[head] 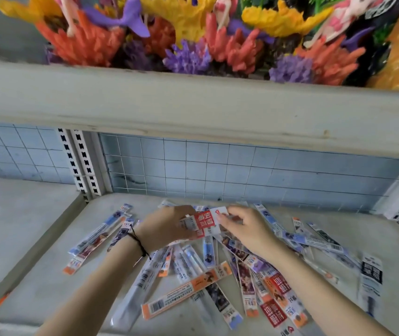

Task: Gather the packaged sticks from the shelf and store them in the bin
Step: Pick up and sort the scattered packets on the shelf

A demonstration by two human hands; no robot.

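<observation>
Hands, left [163, 226] and right [244, 229], gripping one packet bundle [203, 223] (count unclear), dozens of sticks [186, 291] scattered

Packaged sticks [186, 293] are wrapped in thin glossy plastic film, partly clear, with printed paper-like inserts in orange, red, blue and white; glare is seen on several sleeves. The red-and-white pack [203, 221] is glossy too. Shelf [48, 275] surface is painted, matt, pale grey, slightly scuffed and dusty; likely metal, cannot be confirmed. Slotted upright [82, 163] is white painted metal. Back wall tiles [242, 170] are smooth, pale blue, faintly shiny. Coral ornaments [230, 47] on the upper shelf are moulded plastic, semi-matt, rough-textured. Wrist cord [137, 241] is black braided thread, matt.
</observation>
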